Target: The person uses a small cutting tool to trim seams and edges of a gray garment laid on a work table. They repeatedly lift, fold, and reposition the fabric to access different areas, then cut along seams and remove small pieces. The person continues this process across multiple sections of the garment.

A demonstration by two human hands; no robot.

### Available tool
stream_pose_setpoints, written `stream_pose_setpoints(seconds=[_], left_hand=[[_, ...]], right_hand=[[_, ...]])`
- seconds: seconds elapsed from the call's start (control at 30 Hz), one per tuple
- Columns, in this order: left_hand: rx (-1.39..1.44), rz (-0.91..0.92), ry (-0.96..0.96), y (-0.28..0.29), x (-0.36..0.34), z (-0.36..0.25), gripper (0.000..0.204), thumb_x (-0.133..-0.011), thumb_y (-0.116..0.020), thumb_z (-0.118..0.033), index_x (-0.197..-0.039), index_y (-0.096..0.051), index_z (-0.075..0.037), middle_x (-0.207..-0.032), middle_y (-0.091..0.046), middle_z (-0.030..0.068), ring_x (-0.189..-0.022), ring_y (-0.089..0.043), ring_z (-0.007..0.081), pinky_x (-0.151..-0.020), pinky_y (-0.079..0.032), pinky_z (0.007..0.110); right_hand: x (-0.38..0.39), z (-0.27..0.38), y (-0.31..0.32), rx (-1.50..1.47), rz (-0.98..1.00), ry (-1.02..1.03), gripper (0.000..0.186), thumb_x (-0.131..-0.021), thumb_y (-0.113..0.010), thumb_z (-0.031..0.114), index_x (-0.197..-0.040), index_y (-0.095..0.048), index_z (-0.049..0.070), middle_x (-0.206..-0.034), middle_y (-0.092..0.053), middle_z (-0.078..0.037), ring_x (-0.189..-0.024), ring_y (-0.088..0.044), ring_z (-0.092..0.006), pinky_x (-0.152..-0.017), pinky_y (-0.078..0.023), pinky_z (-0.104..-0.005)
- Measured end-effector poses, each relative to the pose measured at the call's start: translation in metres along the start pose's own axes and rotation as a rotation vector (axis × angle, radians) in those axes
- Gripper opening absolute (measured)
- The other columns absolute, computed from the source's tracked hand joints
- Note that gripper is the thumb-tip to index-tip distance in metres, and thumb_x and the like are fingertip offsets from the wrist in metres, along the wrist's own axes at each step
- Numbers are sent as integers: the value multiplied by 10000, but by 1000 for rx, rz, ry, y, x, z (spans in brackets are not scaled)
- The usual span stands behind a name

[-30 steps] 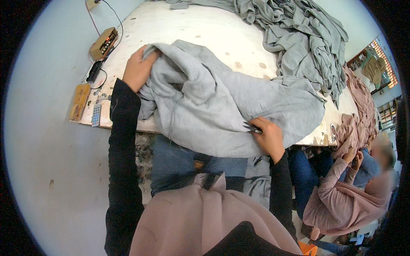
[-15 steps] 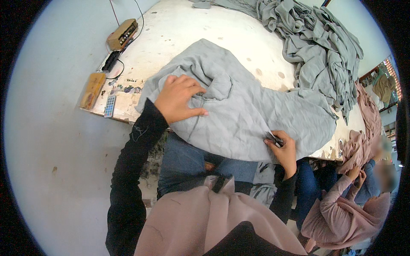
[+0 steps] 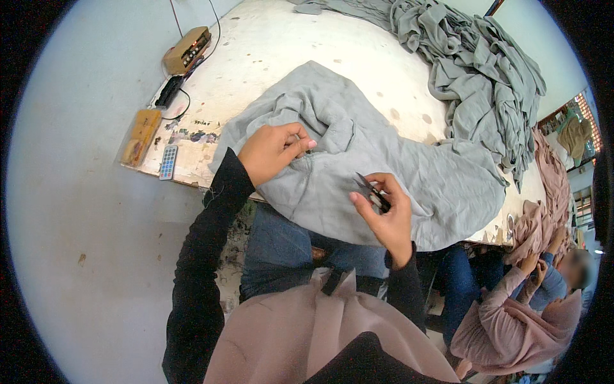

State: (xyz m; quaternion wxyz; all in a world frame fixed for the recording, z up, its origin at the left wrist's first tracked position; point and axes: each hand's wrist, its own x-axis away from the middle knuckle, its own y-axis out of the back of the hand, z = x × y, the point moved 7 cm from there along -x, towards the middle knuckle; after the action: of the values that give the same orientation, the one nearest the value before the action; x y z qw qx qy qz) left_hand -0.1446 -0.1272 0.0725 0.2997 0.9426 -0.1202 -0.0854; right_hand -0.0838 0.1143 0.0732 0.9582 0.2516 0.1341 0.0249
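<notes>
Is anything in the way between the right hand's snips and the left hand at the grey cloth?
Nothing visible stands between the black snips, held in the right hand, and the left hand; only the grey cloth with its folds shows in that gap.

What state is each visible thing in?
Grey cloth: wrinkled, spread on the table
Snips: gripped in the right hand
Left hand: fingers bent over the grey cloth; grip unclear
Grey fabric pile: heaped, crumpled
Remote control: lying flat, buttons up
Pink fabric: bunched near the co-worker's hands
Table: surface spotted
</notes>
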Motion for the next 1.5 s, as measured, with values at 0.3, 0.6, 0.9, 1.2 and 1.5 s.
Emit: stream_pose_setpoints(seconds=[0.3,0.6,0.9,1.2,1.5], left_hand=[[-279,-135,-146,-1,8,-11,201,-976,-645,-276,-963,-640,-76,-709,-685,112,-631,-674,294,-555,-471,392],[-164,-276,-293,4,13,-19,206,-981,-623,-278,-921,-636,-81,-799,-706,73,-681,-670,331,-585,-480,424],[-332,-303,-359,5,20,-31,181,-957,-635,-261,-916,-653,-85,-864,-712,68,-769,-681,312,-709,-502,413],[-716,-469,298,87,124,3,423,-824,-754,-169,-1199,-603,-44,-1162,-664,170,-1073,-640,343,-918,-478,427],[-327,-129,-425,-18,43,-18,481,-813,-829,-350,-1135,-604,-72,-1221,-650,99,-1213,-589,262,-977,-435,380]], right_hand=[[-28,22,-59,212,-26,112,291,-905,-736,312,-883,-685,26,-669,-662,-112,-545,-604,-214,-548,-449,-319],[-34,38,-56,351,-18,144,285,-890,-735,332,-846,-699,52,-670,-668,-117,-574,-655,-281,-539,-461,-360],[-47,52,-70,514,127,231,313,-894,-690,385,-849,-695,75,-698,-690,-139,-658,-687,-340,-567,-503,-423],[-56,10,-47,12,202,42,320,-855,-782,319,-1067,-700,93,-715,-675,-77,-620,-625,-157,-598,-457,-306],[-52,-16,-66,-425,367,-93,161,-949,-698,151,-948,-693,-10,-783,-614,37,-747,-519,-45,-656,-406,-234]])
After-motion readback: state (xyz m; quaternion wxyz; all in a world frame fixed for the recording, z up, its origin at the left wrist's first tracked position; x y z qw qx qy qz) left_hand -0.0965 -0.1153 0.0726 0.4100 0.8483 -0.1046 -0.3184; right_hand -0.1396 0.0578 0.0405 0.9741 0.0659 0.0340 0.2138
